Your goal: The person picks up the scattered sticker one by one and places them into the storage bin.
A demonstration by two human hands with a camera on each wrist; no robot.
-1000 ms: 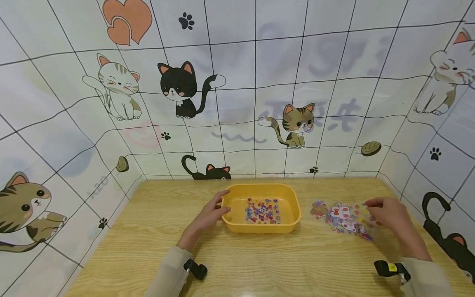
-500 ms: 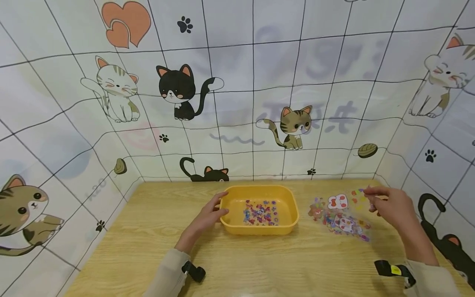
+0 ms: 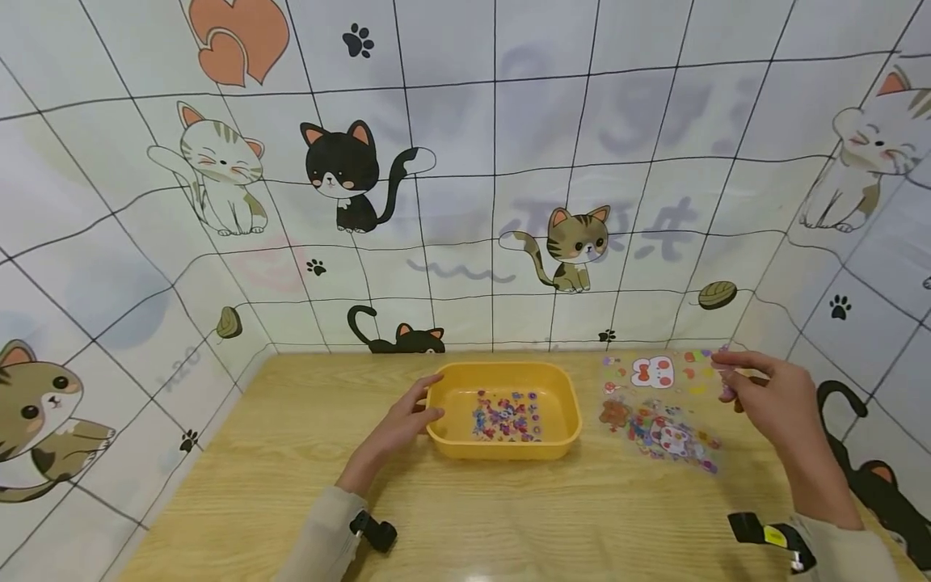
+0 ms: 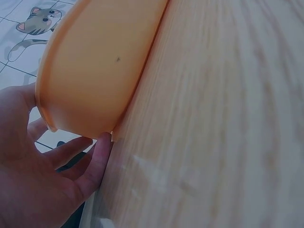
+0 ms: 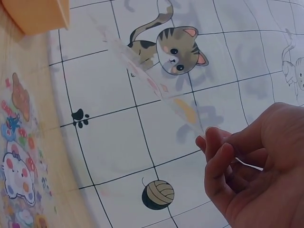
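My left hand [image 3: 396,423] holds the left end of a yellow plastic tray [image 3: 502,451]; in the left wrist view its fingertips touch the tray's outer wall [image 4: 97,71]. Many small colourful pieces [image 3: 507,416], too small to make out, lie on the tray's floor. To the right, my right hand [image 3: 778,400] pinches the right edge of a clear sheet of stickers [image 3: 652,373] printed with a white bunny face. That sheet is raised off the table, seen nearly edge-on in the right wrist view. Below it lie more clear sticker sheets [image 3: 669,436], with a bear and another bunny.
The tray and stickers are on a light wood-grain table [image 3: 465,517]. A white cloth wall [image 3: 465,202] with cat drawings and black grid lines encloses the table at the back and both sides. A black strap with a small device [image 3: 374,531] circles each wrist.
My right hand has lifted one sticker sheet up and away from the pile, toward the back wall. The bear sticker below has come into clear sight. The left hand stays on the tray.
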